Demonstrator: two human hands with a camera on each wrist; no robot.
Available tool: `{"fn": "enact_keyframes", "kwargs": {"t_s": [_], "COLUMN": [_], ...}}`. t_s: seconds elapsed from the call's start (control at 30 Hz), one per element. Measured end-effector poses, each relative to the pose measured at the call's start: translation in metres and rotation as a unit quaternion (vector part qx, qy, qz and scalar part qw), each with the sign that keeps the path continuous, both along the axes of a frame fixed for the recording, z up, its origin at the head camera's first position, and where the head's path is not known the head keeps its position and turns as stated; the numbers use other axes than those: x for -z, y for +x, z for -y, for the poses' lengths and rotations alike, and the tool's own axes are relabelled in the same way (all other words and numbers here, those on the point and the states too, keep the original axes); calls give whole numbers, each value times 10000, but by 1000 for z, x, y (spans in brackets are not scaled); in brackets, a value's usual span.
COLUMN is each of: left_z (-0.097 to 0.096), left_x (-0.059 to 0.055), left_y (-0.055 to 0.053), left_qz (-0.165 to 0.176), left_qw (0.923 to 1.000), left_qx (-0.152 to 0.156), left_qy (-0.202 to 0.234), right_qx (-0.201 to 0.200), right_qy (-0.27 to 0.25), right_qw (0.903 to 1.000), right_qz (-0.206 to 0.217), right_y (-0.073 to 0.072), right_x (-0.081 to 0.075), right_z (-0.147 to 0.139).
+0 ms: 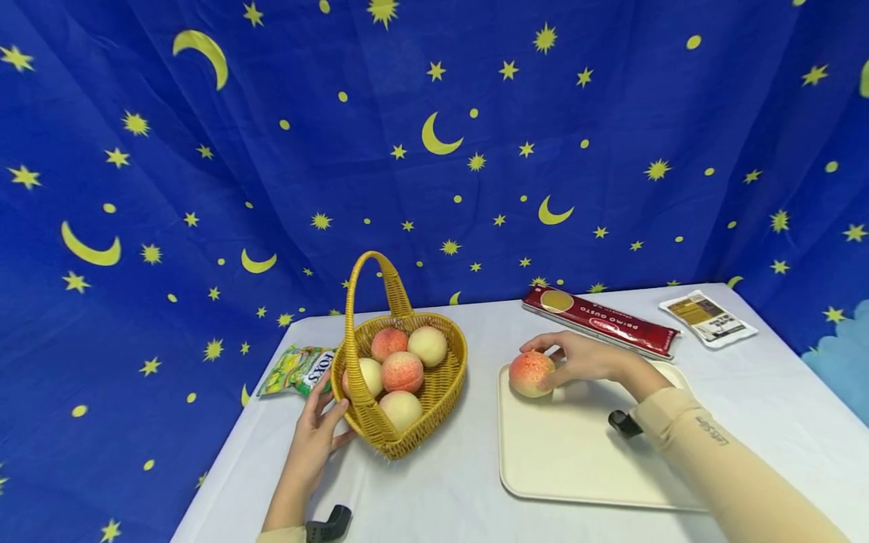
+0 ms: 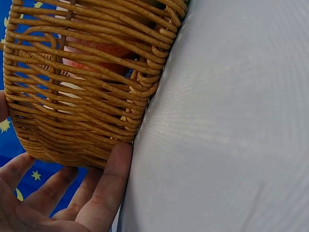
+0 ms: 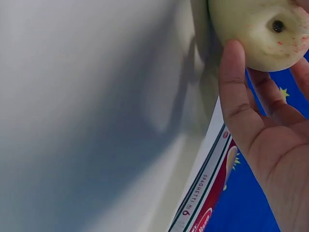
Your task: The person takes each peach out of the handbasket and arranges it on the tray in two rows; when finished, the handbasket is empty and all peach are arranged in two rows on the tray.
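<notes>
A woven heart-shaped basket [image 1: 444, 403] with a tall handle stands on the left of the table. It contains several peaches [image 1: 403, 372], some reddish and some pale. My left hand [image 1: 315, 426] rests its spread fingers against the basket's near-left side; in the left wrist view, the thumb and fingertips touch the wicker wall [image 2: 82, 116]. Over the far-left corner of a cream tray [image 1: 577, 460], my right hand [image 1: 580, 358] grips a red-and-yellow peach [image 1: 529, 375] between thumb and fingers. The right wrist view shows that peach's pale stem end [image 3: 256, 38]; whether it touches the tray is unclear.
A green FOX'S candy bag [image 1: 295, 371] lies left of the basket. Behind the tray lies a red spaghetti pack [image 1: 604, 320], with a white-and-brown pouch [image 1: 707, 318] to its right. A blue star-patterned cloth [image 1: 434, 188] hangs behind the table.
</notes>
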State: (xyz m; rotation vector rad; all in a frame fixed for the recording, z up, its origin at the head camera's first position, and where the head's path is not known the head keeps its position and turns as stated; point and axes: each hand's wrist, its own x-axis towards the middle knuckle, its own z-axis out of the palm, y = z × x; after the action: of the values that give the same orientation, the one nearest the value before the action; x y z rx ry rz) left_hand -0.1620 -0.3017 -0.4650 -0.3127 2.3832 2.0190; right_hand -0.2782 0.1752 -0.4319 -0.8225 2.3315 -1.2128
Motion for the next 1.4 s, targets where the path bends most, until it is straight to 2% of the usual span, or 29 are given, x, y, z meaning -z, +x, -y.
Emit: {"fn": "enact_keyframes", "kwargs": {"t_s": [0.37,0.93,1.17,1.4], "left_z": [0,-1,-2,-2], "left_x": [-1,-1,-1,-1], "left_y": [1,1,1,0], "left_qz": [-21,31,-102,-67], "left_qw": [10000,10000,9999,9999], "left_qx": [-8,-57,-48,-81], "left_qy": [0,55,-44,-31], "right_qx": [10,77,95,80], "right_qy": [-247,-84,-82,-98], "right_qw": [9995,9999,9999,9999], "right_qz": [-210,24,5,0], "right_y": [-5,-4,-6,-4], "right_x": [13,5,7,8], "right_z": [5,14,11,11]}}
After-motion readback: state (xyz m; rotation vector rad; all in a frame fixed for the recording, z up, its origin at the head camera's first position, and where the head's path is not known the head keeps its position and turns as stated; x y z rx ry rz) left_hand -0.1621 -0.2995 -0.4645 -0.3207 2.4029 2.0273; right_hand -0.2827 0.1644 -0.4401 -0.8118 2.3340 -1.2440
